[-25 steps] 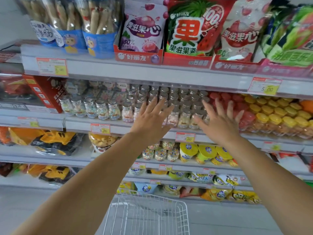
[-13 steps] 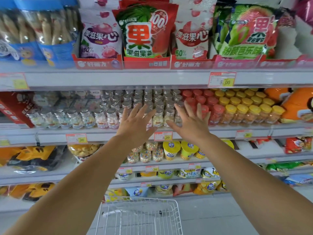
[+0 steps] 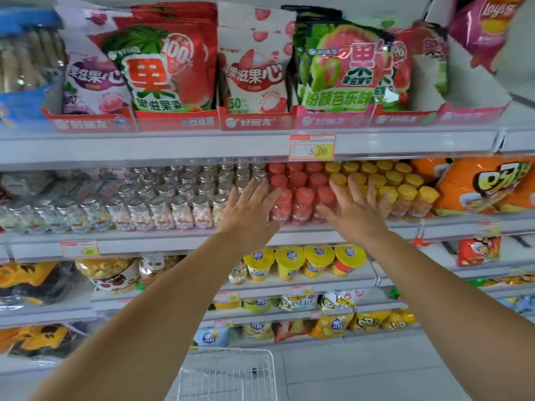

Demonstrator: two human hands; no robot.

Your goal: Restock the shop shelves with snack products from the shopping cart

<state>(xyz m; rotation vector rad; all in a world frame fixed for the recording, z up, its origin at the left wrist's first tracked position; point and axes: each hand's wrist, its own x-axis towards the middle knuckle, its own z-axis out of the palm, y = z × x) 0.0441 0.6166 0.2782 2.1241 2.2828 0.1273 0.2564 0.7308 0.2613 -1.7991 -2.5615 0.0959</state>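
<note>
I'm facing the shelving (image 3: 173, 244), whose grey tiers fill the view from edge to edge. The shopping cart (image 3: 231, 352), a white wire basket, sits on the floor at the bottom edge, between my two forearms and well below the hands. On the top shelf (image 3: 173, 143), fruit-candy bags (image 3: 162, 68) stand upright in red and pink cardboard trays along the front edge, and a pink crisp bag (image 3: 486, 27) shows at the upper right corner. On the second shelf, orange snack bags (image 3: 480, 183) lean at the right end. To their left the shelf is packed in rows with small jars: silver-capped jars (image 3: 173, 198) to the left and in the middle, then red-capped jars (image 3: 301, 198), then yellow-capped jars (image 3: 405, 192) just beside the orange bags. One tier down, yellow-lidded cups (image 3: 304, 263) stand in a row at that shelf's front edge. My left hand (image 3: 249, 209) is raised in front of the seam between the silver and red jars, fingers straight and spread, holding nothing. My right hand (image 3: 356, 209) is spread the same way in front of the seam between the red and yellow jars, also carrying nothing. I cannot tell whether either palm touches the jars. A red-and-white price tag (image 3: 312, 147) marked 5.00 hangs on the top shelf's front edge, above the red jars.
</note>
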